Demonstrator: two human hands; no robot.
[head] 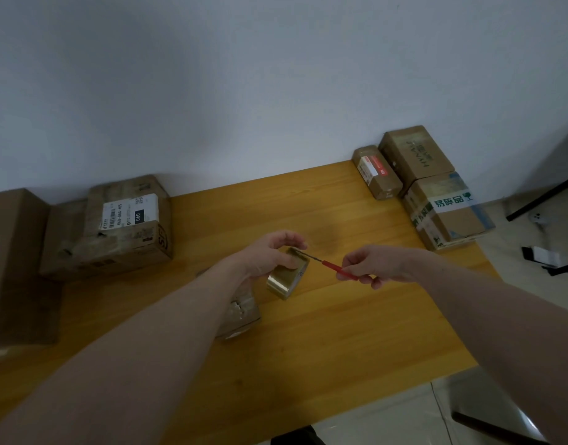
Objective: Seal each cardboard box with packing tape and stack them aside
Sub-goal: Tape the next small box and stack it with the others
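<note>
Plain white wall backs a yellow wooden table (356, 316), the only view being the one from the head, looking down over both forearms.

Near the middle of the table the left hand (270, 252) curls its fingers over the top of a roll of tape (287, 277), thumb on the near side, holding it up off the wood or just touching it; I cannot tell which. The right hand (372, 264) pinches the red handle of a small pick-like tool (332, 266), whose thin metal tip meets the far rim of the roll, probably to lift the loose end of the tape.

Under the left forearm lies a small box (241, 313), partly hidden and already wrapped in shiny tape. At the far right corner three boxes (424, 184) sit touching one another, all taped. At the left edge stand bigger boxes, one with a white shipping label (125, 226).

The roll looks light, stiff and glossy, so it may slip; holding it across its width, as now, seems right. The tape itself is thin and sticky and tears easily. The small box looks light and fairly rigid; its two long sides seem the best hold.
</note>
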